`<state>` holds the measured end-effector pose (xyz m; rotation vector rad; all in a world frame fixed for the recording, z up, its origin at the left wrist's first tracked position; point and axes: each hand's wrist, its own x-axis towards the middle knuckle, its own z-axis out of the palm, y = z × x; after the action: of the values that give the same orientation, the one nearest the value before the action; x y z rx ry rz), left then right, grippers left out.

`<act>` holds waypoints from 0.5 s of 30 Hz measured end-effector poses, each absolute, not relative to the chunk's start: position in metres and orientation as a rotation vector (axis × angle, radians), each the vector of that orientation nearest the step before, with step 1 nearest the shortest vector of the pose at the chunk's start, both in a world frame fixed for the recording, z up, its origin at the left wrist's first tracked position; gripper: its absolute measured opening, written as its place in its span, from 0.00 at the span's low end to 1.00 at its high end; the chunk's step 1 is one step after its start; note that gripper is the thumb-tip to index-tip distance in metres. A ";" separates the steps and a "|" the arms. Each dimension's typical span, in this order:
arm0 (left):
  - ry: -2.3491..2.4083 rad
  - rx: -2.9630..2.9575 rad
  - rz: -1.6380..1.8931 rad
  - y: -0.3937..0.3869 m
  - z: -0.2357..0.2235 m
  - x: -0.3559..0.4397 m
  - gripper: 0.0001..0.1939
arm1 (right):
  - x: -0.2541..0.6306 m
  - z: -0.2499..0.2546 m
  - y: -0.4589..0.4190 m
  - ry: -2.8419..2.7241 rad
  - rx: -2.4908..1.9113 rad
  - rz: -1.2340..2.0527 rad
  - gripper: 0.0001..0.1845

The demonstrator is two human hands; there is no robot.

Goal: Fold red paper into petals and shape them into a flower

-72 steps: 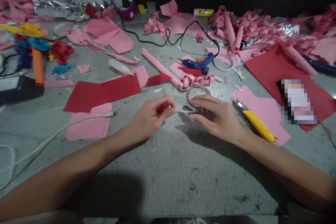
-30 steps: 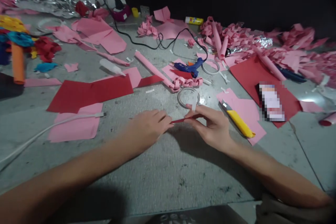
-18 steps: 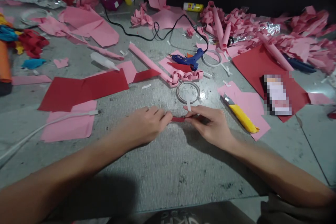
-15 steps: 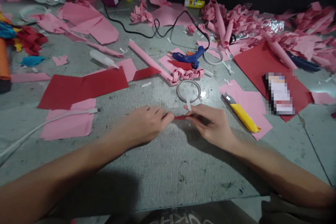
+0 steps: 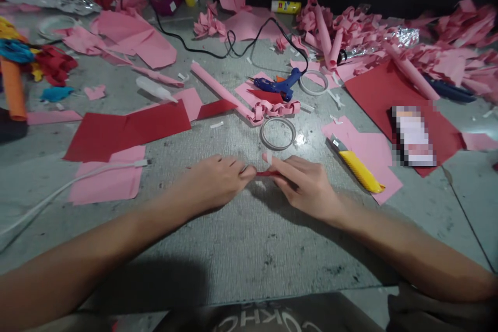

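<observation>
Between my two hands, low over the grey table [image 5: 241, 249], runs a narrow red paper strip [image 5: 265, 173]. My left hand [image 5: 220, 179] is closed on its left end, fingers curled and knuckles up. The other end is pinched by my right hand [image 5: 305, 181], thumb against fingers. A short whitish piece of tape [image 5: 269, 158] stands up at the right fingertips. Just beyond my hands lies a roll of tape [image 5: 278, 146], flat on the table. A yellow utility knife [image 5: 360, 168] rests on pink paper to the right of my right hand.
A blue glue gun [image 5: 282, 84] with a black cord lies further back, near a pink paper chain [image 5: 278, 109]. Red paper [image 5: 128, 127] and a white cable [image 5: 78, 181] are at left. At right, a phone [image 5: 414, 137] rests on red card [image 5: 369, 88]. Pink scraps line the back.
The whitish tape piece at my right fingertips has shifted left and lower, away from the roll. My right hand is slightly further left. Both hands keep hold of the red strip.
</observation>
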<state>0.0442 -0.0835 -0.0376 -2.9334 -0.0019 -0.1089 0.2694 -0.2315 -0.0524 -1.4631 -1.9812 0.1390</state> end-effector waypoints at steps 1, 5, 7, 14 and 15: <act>-0.017 -2.929 -0.102 -0.084 -0.038 0.045 0.08 | 0.269 -0.053 -0.231 -1.981 -1.479 0.147 0.39; -0.043 -2.948 -0.113 -0.085 -0.037 0.046 0.10 | 0.266 -0.052 -0.230 -1.893 -1.501 0.249 0.38; -0.033 -3.011 -0.178 -0.081 -0.033 0.045 0.10 | 0.264 -0.049 -0.230 -1.773 -1.469 0.326 0.40; -0.489 -3.627 -1.015 -0.075 -0.013 0.045 0.11 | 0.249 -0.032 -0.233 -1.387 -1.339 0.395 0.49; -0.692 -3.724 -1.228 -0.080 -0.015 0.048 0.11 | 0.246 -0.030 -0.234 -1.335 -1.334 0.414 0.48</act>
<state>0.0479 -0.0802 -0.0150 -3.7243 -0.6918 -1.2280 0.2458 -0.2338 -0.0302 -1.3342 -1.3349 0.4139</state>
